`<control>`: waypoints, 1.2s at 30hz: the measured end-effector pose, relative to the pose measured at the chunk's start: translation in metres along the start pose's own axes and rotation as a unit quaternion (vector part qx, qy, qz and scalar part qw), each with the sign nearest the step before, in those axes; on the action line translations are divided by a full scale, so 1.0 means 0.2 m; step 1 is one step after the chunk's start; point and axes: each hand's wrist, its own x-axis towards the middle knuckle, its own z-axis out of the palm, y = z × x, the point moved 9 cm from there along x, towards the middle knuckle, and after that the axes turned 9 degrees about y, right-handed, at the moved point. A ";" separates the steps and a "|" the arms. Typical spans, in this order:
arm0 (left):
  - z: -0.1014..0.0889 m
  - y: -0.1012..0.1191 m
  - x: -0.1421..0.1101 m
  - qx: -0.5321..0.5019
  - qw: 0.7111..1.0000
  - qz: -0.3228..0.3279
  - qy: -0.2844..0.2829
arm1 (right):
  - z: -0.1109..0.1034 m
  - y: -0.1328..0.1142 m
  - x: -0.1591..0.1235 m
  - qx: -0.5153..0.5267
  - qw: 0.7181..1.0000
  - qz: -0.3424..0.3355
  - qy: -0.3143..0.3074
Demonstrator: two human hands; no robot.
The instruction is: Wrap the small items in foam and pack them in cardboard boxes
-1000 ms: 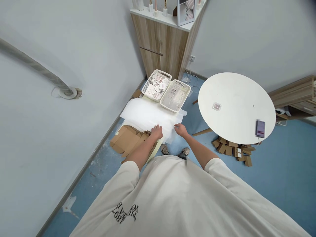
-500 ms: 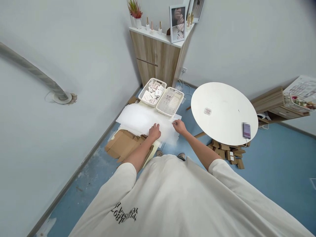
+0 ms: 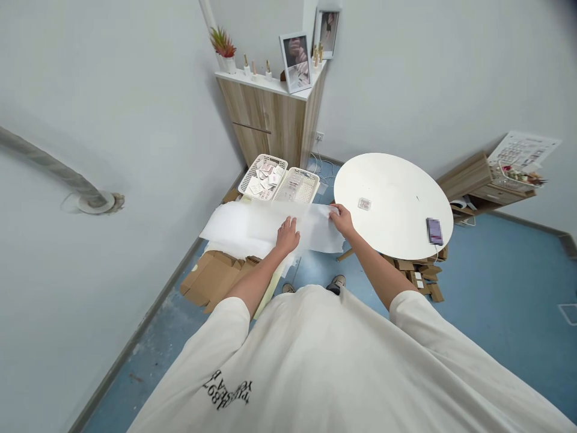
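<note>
A translucent white sheet of foam wrap (image 3: 315, 231) is lifted off a stack of the same white sheets (image 3: 229, 225). Its far right corner is pinched in my right hand (image 3: 343, 221), beside the near edge of the round table. My left hand (image 3: 287, 236) lies over the sheet's middle with its fingers spread and pointing away from me. Behind the stack stand two white plastic baskets: the left basket (image 3: 246, 183) holds several small white packets (image 3: 265, 179), and the right basket (image 3: 312, 187) holds clear, flat pieces partly hidden by the sheet.
Flattened brown cardboard (image 3: 210, 276) lies left of my legs. The white round table (image 3: 392, 180) bears a small clear case (image 3: 365, 204) and a phone (image 3: 434, 231). More cardboard boxes (image 3: 428, 276) lie under it. A wooden cabinet (image 3: 283, 126) fills the corner.
My right hand has pulled the sheet's corner rightward and up, so the sheet now stretches off the stack. My left hand has flattened onto it. The view has shifted slightly.
</note>
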 end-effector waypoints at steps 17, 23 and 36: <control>0.48 0.97 0.51 0.027 0.996 0.059 -0.054 | -0.92 0.85 0.50 0.067 0.988 0.130 0.044; 0.71 1.31 0.68 0.047 0.994 0.055 -0.077 | -1.24 1.23 0.69 0.104 0.968 0.205 0.102; 1.13 1.80 0.78 0.039 0.978 0.079 -0.191 | -1.47 1.74 0.73 0.049 0.947 0.307 0.086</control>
